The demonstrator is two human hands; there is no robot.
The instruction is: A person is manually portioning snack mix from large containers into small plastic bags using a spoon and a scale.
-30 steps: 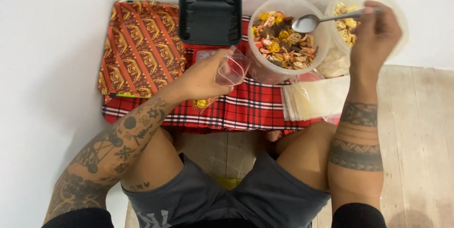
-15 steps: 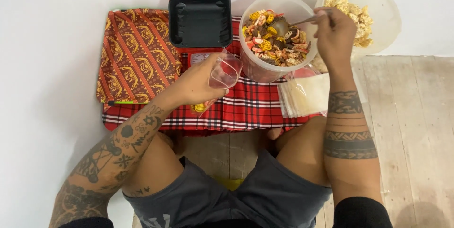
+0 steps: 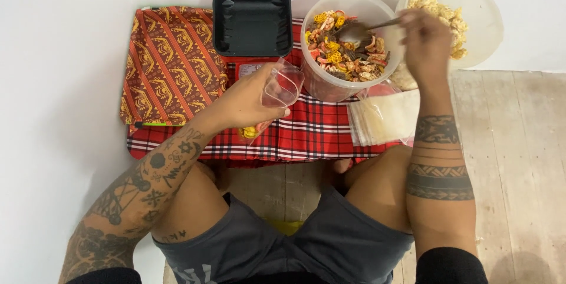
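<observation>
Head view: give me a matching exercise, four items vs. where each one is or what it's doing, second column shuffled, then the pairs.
Items:
1. spoon
2. clear plastic bag
3. black tray
4. stack of empty bags

Places or states:
A. lying flat on the red plaid cloth, beside the right forearm
B. held open in the left hand
C. bowl end down in the tub of mixed snacks, held by the right hand
D. empty, by the wall, left of the tub

Pairs: 1-C, 2-B, 3-D, 4-A

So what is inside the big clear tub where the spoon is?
The tub holds mixed snacks in yellow, red and brown. The spoon bowl digs into them, held by the right hand. Deeper layers are covered.
</observation>
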